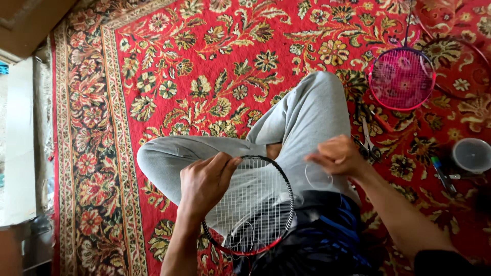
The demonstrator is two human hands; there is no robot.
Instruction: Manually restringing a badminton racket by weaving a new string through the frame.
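Person seated cross-legged on a red floral carpet point(215, 56), grey trousers, knees spread left and up-centre.

Racket point(255, 204) lies across the lap, head toward the knees, black frame turning red at its near rim, white strings partly woven. Left hand point(207, 181) grips the frame's upper-left rim; fingers curl over the edge, thumb on the strings, grip pressed closed on the frame. Right hand point(337, 153) sits just beyond the frame's right edge, fingertips pinched together on a thin white string point(318, 176) that loops down below the hand.

Edges: carpet border runs down the left side; beyond it a pale strip of floor point(20, 138) and a brown box corner point(25, 20) top left. Open carpet lies ahead and left of the knees, wide and bare.

Right side is crowded: a second racket point(401, 79) with pink frame and pink strings lies flat, well apart from the hands; scissors point(369, 143) near the right hand; a clear round plastic container point(471, 155) by the right edge, and a dark pen-like tool with a green tip point(441, 173) just beside it. No labels legible.
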